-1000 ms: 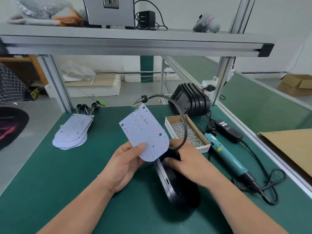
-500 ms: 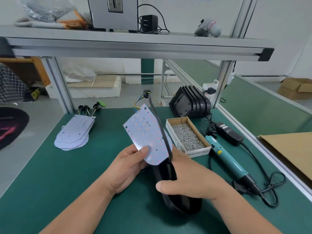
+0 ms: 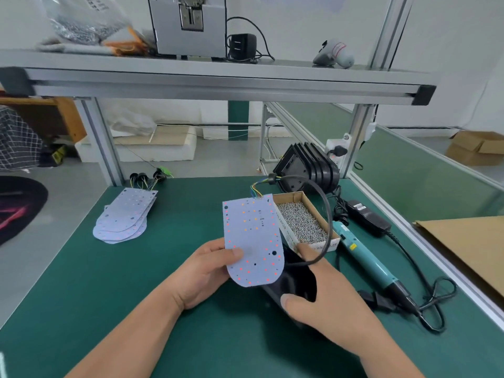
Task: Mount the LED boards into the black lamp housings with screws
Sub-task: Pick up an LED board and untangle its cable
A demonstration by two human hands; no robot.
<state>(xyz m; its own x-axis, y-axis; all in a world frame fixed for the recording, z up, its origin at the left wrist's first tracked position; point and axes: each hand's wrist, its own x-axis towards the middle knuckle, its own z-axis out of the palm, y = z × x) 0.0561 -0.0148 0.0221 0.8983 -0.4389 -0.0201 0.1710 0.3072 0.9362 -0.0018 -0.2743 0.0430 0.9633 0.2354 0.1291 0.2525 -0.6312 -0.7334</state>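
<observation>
LED board (image 3: 252, 238) is up off the green mat (image 3: 109, 296), just at 1 o'clock from the left hand (image 3: 201, 271), which pinches it. The thumb presses the dotted face near the lower left edge, and the fingers curl behind. I read its long axis as running nearly 12 to 6. The straight end with the coloured wires is at 12, the rounded end is at 6, and the LED face is turned toward me.

The rounded end overlaps the black lamp housing (image 3: 293, 279) at 5 o'clock; I cannot tell from here whether the two touch. The right hand (image 3: 327, 293) grips that housing, thumb on the near rim and forefinger on the far side. A black cable (image 3: 327, 214) arcs from the wires out toward 3 o'clock and down across that forefinger.

At 2 o'clock from the board is the box of screws (image 3: 300, 222), and the electric screwdriver (image 3: 365, 257) lies at 3. Spare boards (image 3: 125, 216) are stacked at 10 o'clock, and more housings (image 3: 308, 167) at 1.
</observation>
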